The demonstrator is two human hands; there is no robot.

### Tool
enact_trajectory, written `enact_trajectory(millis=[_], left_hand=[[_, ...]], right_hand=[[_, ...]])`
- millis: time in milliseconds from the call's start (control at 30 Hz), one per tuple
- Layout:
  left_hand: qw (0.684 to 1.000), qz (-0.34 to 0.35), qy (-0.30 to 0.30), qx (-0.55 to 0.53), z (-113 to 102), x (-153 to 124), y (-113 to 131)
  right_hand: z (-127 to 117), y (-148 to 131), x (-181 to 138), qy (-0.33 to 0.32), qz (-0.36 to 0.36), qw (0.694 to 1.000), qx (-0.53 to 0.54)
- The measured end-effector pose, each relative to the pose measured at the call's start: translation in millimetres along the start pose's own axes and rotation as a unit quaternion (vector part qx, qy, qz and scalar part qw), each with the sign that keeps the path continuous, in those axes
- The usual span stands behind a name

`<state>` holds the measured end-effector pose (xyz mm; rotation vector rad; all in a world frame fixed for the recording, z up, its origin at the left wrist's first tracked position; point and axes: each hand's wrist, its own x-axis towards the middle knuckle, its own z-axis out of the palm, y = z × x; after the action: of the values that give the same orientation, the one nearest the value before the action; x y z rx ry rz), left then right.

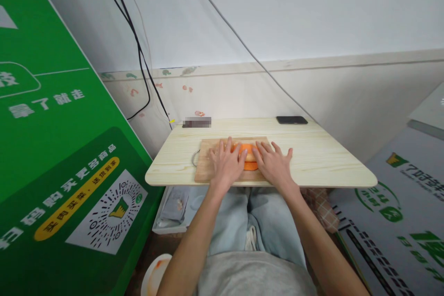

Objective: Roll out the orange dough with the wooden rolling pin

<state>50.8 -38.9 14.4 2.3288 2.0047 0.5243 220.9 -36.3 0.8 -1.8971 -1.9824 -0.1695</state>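
Note:
A wooden cutting board (204,166) with a metal ring handle at its left lies near the table's front edge. On it rests a smooth, rounded orange piece (248,151), with a flatter orange piece (251,165) just in front. I cannot make out what kind of food or material they are. My left hand (227,163) lies over the left end of the rounded piece, fingers spread and palm down. At the opposite end, my right hand (276,163) touches it with its thumb side, its fingers also spread. Both hands partly hide the ends of the pieces.
A pale wood-grain table (322,162) stands against the wall. A black phone (292,120) lies at its back right, a blurred dark object (197,122) at the back left. Green panel (104,115) left, printed white panel (409,194) right. Below are a white bin (169,230) and a stained bowl (152,274).

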Motion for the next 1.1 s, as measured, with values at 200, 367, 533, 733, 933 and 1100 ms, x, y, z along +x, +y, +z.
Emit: enact_trajectory(millis=[200, 367, 533, 733, 933, 1100], left_hand=[[1.000, -0.001, 0.000, 0.000, -3, 15, 0], [1.000, 0.016, 0.022, -0.015, 5, -37, -2], [0.999, 0.019, 0.038, -0.017, 9, -65, -2], [1.000, 0.011, 0.011, -0.026, 1, -9, -2], [1.000, 0.014, 0.016, -0.017, 3, -12, -3], [0.999, 0.027, 0.039, -0.009, 11, -61, -4]], right_hand=[[-1, -6, 16, 0.028, 0.003, 1.000, -0.001], [3, -1, -41, 0.058, -0.010, 0.998, 0.023], [2, 2, -65, 0.070, -0.036, 0.996, 0.033], [-2, -6, -5, 0.032, -0.018, 0.999, 0.030], [-1, -8, -10, 0.041, -0.011, 0.999, 0.020], [3, -4, -66, 0.069, -0.029, 0.997, -0.015]])
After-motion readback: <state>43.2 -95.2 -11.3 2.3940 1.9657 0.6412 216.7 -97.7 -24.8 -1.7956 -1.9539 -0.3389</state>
